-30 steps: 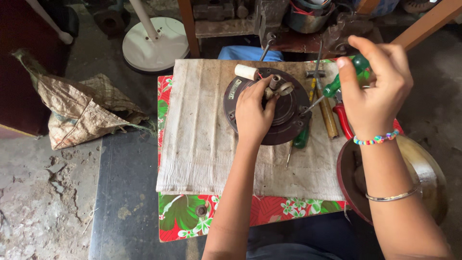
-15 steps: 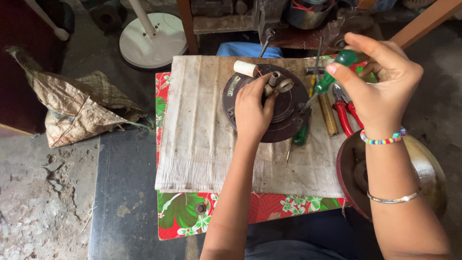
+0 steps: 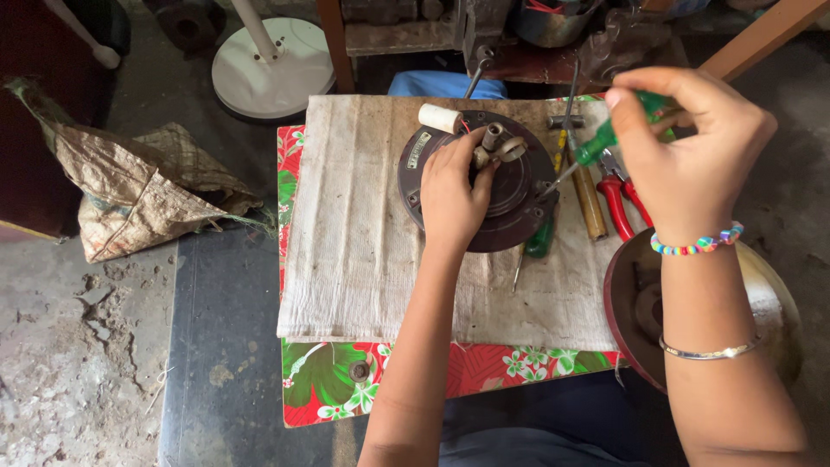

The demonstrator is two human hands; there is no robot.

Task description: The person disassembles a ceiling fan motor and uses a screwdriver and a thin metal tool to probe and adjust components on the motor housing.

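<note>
Left hand (image 3: 454,195) clamped over the dark round metal motor housing (image 3: 510,216) on the cloth-covered counter (image 3: 363,251), fingers curled around its central shaft. Right hand (image 3: 692,143) closed on a green-handled screwdriver (image 3: 596,147), tip at the housing's right edge. Rectangular label (image 3: 419,149) along the housing's upper-left rim; crumpled brown woven sack (image 3: 130,195) on the floor, contents hidden.

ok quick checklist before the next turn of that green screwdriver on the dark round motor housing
1. Left hand steadies the dark round metal motor housing: ok.
2. Right hand grips the green-handled screwdriver: ok.
3. Tip seated in a screw at the housing rim: cannot tell.
4. Housing rests flat on the off-white cloth: ok.
5. Red-handled pliers lie apart from the housing: ok.
</note>
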